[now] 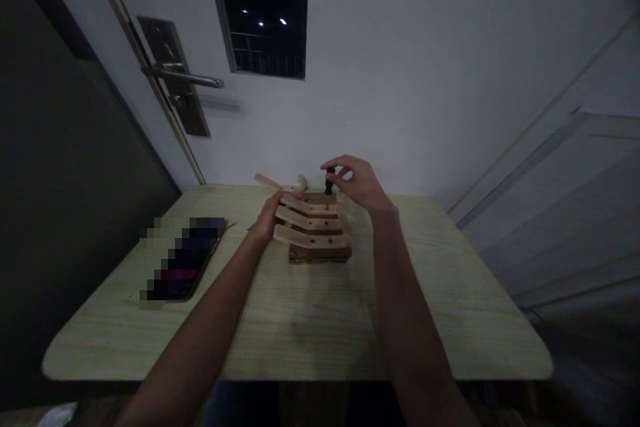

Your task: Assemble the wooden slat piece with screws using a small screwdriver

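Observation:
My right hand holds a black-handled screwdriver upright between thumb and fingers. Its shaft points down at a screw in the farthest of three bent wooden strips. The middle strip and the nearest strip lie parallel to it, each with two dark screw spots. All three rest across a brown wooden board. On the left, my left hand is closed around the end of the farthest strip; its fingertips are partly hidden. Behind that hand lies another wooden piece with a hooked end.
A pixelated phone lies on the left of the pale wood-grain table. A thin dark object is beside the phone. Behind the table stands a white door with a metal handle and a dark window.

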Motion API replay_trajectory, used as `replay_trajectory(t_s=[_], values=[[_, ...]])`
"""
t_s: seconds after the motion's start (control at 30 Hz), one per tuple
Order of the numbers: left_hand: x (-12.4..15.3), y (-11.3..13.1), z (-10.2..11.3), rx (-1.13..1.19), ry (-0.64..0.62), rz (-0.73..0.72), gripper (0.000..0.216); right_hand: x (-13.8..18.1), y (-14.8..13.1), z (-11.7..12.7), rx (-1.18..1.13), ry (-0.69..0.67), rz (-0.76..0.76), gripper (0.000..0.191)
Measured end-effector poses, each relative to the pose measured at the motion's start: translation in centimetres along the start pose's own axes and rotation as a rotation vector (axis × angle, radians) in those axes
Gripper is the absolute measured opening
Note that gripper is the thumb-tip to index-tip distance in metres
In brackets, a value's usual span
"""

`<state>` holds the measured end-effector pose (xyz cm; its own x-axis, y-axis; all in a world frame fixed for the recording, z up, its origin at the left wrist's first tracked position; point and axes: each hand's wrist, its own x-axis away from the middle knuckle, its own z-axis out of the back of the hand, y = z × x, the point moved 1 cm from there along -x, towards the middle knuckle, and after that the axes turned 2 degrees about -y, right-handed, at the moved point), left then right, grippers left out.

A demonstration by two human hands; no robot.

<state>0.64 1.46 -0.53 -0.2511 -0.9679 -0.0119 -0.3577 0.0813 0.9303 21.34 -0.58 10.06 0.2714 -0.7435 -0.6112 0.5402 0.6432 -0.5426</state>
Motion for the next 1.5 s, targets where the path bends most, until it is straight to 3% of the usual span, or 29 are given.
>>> replay_trajectory(t_s=[0.13, 0.37, 0.6, 0.77, 1.03, 1.17, 1.27, 1.5], values=[[-0.1, 0.0, 0.0, 0.012, -0.004, 0.024, 0.05, 0.2, -0.1, 0.3, 0.013, -0.035, -0.022, 0.024], [-0.2, 0.1, -0.1, 0.038, 0.003, 0.018, 0.047, -0.1, -0.5, 0.4, 0.089, 0.014, -0.061, 0.011], [-0.1, 0.0, -0.2, 0.04, 0.021, 0.037, 0.047, -0.3, -0.7, -0.5, 0.076, 0.054, -0.069, 0.019], [-0.1, -0.1, -0.1, 0.032, 0.023, 0.024, 0.047, -0.2, -0.3, -0.6, 0.021, 0.026, -0.066, 0.005], [-0.1, 0.3, -0.4, 0.024, 0.025, 0.045, 0.044, 0.0, -0.1, 0.1, -0.013, -0.096, -0.082, 0.024], [-0.1, 0.3, -0.4, 0.046, 0.028, 0.051, 0.044, -0.1, -0.6, 0.1, 0.077, -0.016, -0.109, 0.013], [0.0, 0.3, -0.4, 0.044, 0.036, 0.041, 0.045, -0.2, -0.9, -0.3, 0.131, 0.012, -0.167, 0.015], [0.1, 0.2, -0.3, 0.013, 0.026, 0.032, 0.049, -0.1, -0.7, -0.7, 0.044, -0.052, -0.105, 0.01]])
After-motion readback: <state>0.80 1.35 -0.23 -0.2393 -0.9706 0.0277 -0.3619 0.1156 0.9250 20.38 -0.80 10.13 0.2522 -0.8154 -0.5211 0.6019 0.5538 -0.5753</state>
